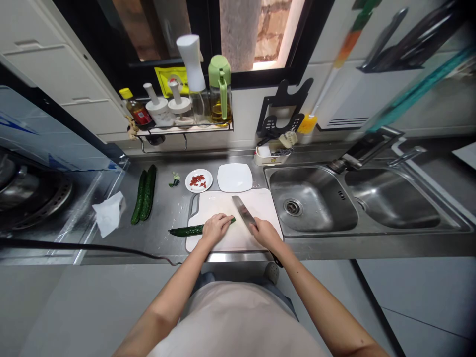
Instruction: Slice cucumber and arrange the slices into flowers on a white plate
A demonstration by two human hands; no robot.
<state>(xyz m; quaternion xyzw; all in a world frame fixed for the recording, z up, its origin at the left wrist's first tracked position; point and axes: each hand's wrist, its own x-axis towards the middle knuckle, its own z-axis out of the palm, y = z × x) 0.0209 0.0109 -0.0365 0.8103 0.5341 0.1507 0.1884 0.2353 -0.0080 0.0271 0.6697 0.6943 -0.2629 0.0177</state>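
Observation:
My left hand (216,227) is closed over a long dark green cucumber (188,231) that lies across the white cutting board (204,202). One end of the cucumber sticks out past the board's left edge; its cut end shows just right of my fingers. In my right hand (266,233) is a kitchen knife (243,210), its blade slanting up and left over the board, a little apart from the cucumber. Behind the board stand a white plate (234,177) and a small dish (199,180) with chopped red pieces.
Two whole cucumbers (144,193) and a crumpled tissue (109,214) lie on the counter to the left. Small green scraps (174,179) sit near the dish. A double steel sink (312,198) adjoins the board on the right. Bottles and jars fill a wall rack (186,130) behind.

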